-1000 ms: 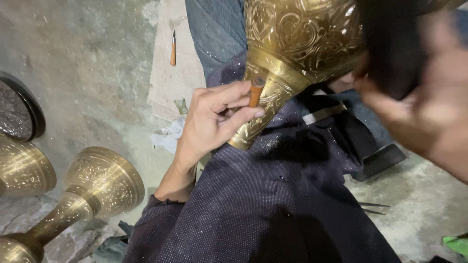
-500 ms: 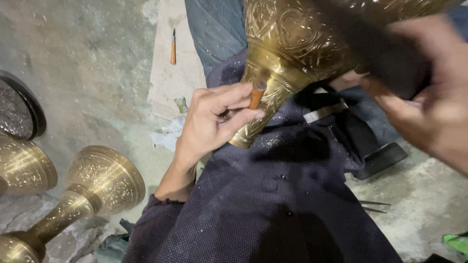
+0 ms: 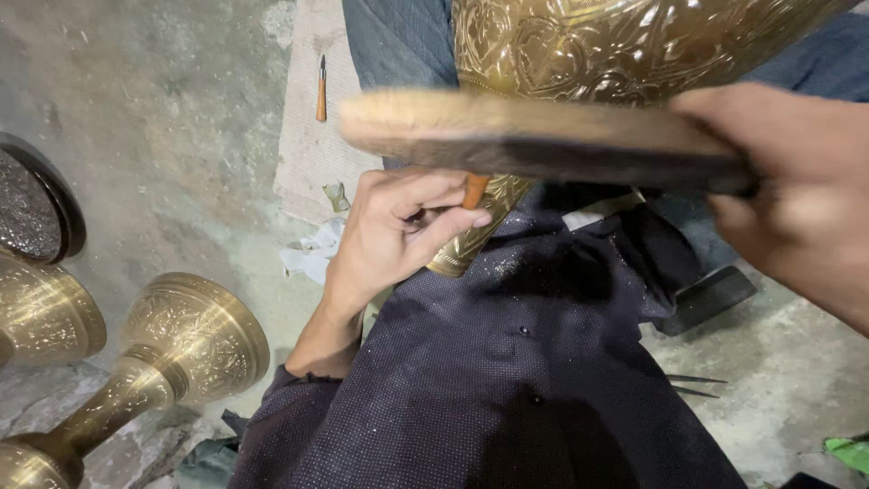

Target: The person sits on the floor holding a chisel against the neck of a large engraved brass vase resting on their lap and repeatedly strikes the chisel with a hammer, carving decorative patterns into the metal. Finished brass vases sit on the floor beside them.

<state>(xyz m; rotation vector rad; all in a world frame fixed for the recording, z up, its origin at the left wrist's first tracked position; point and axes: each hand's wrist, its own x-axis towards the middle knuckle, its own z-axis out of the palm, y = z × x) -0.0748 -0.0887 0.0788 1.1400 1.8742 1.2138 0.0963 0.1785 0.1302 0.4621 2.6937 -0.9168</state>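
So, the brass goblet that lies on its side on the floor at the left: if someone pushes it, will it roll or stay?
The brass goblet probably rolls, since it lies on its round bowl and foot. It would likely curve, as the bowl is wider than the stem. It looks like solid metal, so probably heavy and stiff. The rough floor may slow it.

Seen from above, a left hand (image 3: 398, 237) pinches a small orange-handled tool (image 3: 474, 190) against the stem of an engraved brass vase (image 3: 615, 45) resting on a dark-clothed lap. The right hand (image 3: 797, 195) grips a flat wooden mallet (image 3: 534, 136), blurred. Another brass vase (image 3: 154, 358) lies on the concrete floor (image 3: 163, 127).
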